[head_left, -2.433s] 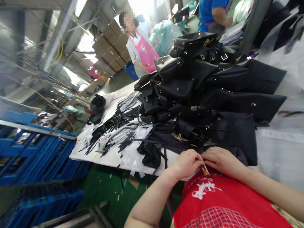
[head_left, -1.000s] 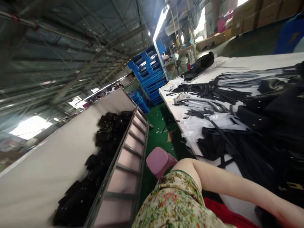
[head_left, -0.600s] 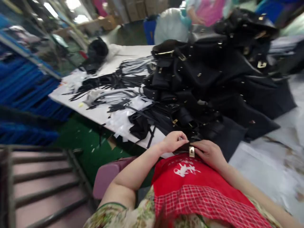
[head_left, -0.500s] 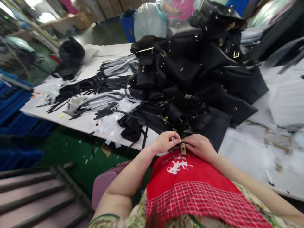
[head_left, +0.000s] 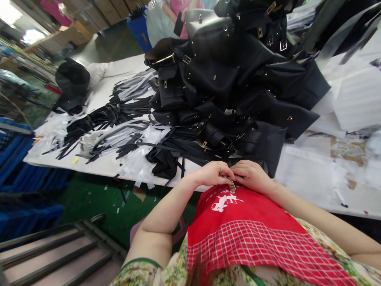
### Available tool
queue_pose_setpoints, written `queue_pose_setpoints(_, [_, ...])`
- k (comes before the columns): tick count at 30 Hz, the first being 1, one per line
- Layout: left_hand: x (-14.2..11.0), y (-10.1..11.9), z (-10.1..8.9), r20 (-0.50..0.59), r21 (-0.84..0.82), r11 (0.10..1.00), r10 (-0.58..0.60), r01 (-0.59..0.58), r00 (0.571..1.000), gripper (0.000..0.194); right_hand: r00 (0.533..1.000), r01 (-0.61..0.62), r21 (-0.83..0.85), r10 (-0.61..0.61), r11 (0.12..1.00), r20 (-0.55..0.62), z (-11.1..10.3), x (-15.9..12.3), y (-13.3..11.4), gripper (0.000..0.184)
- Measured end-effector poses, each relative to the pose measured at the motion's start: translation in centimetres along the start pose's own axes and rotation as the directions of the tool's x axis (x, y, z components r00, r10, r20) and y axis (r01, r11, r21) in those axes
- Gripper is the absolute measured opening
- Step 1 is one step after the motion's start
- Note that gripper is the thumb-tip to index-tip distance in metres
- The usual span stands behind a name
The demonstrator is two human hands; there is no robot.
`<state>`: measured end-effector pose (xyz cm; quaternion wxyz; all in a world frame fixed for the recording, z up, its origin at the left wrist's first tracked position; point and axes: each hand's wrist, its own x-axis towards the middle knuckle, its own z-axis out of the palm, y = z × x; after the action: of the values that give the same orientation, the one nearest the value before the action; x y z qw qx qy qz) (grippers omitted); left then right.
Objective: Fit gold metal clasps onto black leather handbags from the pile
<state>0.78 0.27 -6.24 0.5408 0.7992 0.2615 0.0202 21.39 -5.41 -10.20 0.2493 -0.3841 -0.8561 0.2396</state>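
Both of my hands meet low in front of the red apron [head_left: 256, 206], at the table's near edge. My left hand [head_left: 212, 173] is closed, pinching a dark strap-like piece that bears a gold-coloured clasp [head_left: 232, 184]. The clasp sits tilted just below its fingertips. My right hand [head_left: 253, 176] is closed against the same piece from the right, fingers curled and touching the left fingertips. Most of the piece is hidden under my fingers. Just beyond my hands lies a black bag [head_left: 268, 143], at the front of a large heap of black bags [head_left: 214, 79] with gold-coloured fittings.
Bundles of black straps [head_left: 119, 111] and white strips [head_left: 137, 161] lie on the white table [head_left: 116, 167] to the left. White sheets [head_left: 309, 178] lie at the right. Blue crates [head_left: 32, 222] and a slatted rack [head_left: 68, 254] stand at left. A person [head_left: 186, 10] stands beyond the heap.
The clasp has turned from upright to tilted, and my left hand has moved right, over its upper part. My right fingers have curled in closer. The head view has shifted.
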Motion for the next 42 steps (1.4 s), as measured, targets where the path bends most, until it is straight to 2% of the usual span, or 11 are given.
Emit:
queue_pose_setpoints(7, [0.7,0.7,0.3,0.068,0.171,0.983,0.056,-0.067,0.996,0.008,1.000,0.021,-0.045,-0.021,0.999,0.006,0.4,-0.1,0.1,0.025])
queue_pose_setpoints(14, [-0.8,1.5,0.7,-0.054,0.305,0.951,-0.031,0.046,0.998,0.016,1.000,-0.029,-0.003,0.029,1.000,-0.002,0.2,-0.1,-0.1,0.020])
queue_pose_setpoints(17, [-1.9,1.4,0.9,-0.174,0.193,0.969,-0.120,0.154,0.977,0.015,0.998,-0.052,-0.022,0.051,0.998,-0.036,0.2,-0.1,-0.2,0.021])
queue_pose_setpoints(19, [-2.5,1.3,1.3,-0.261,0.084,0.953,-0.262,0.292,0.929,0.022,0.995,-0.064,-0.041,0.060,0.997,-0.077,0.3,-0.2,-0.1,0.021])
queue_pose_setpoints(21, [-2.8,1.1,2.1,-0.245,-0.070,0.918,-0.394,0.389,0.886,0.038,0.993,-0.066,-0.047,0.060,0.997,-0.104,0.5,-0.3,0.0,0.021])
queue_pose_setpoints(26, [-2.6,0.5,4.7,-0.101,-0.555,0.743,-0.506,0.374,0.857,0.044,0.990,-0.091,-0.039,0.086,0.995,-0.108,0.8,-0.1,0.2,0.022])
queue_pose_setpoints(28, [-2.3,0.5,5.4,-0.110,-0.636,0.680,-0.548,0.365,0.829,0.041,0.987,-0.103,-0.034,0.098,0.994,-0.126,0.5,0.1,0.0,0.021])
queue_pose_setpoints(30, [-2.0,0.7,5.8,-0.198,-0.606,0.715,-0.560,0.348,0.805,0.037,0.980,-0.119,-0.034,0.112,0.992,-0.166,-0.3,0.2,-0.8,0.020])
queue_pose_setpoints(34, [-1.5,1.2,6.2,-0.372,-0.469,0.817,-0.528,0.336,0.764,0.030,0.904,-0.334,0.036,0.331,0.942,-0.269,-2.0,-0.4,-3.0,0.019])
queue_pose_setpoints(38, [-1.2,1.2,6.8,-0.386,-0.426,0.838,-0.509,0.340,0.769,0.030,0.786,-0.567,0.313,0.614,0.762,-0.074,-1.7,-1.2,-4.2,0.020])
queue_pose_setpoints(42, [-0.8,1.0,6.9,-0.374,-0.387,0.859,-0.478,0.335,0.795,0.031,0.740,-0.631,0.362,0.672,0.686,0.017,-0.7,-0.9,-3.5,0.020])
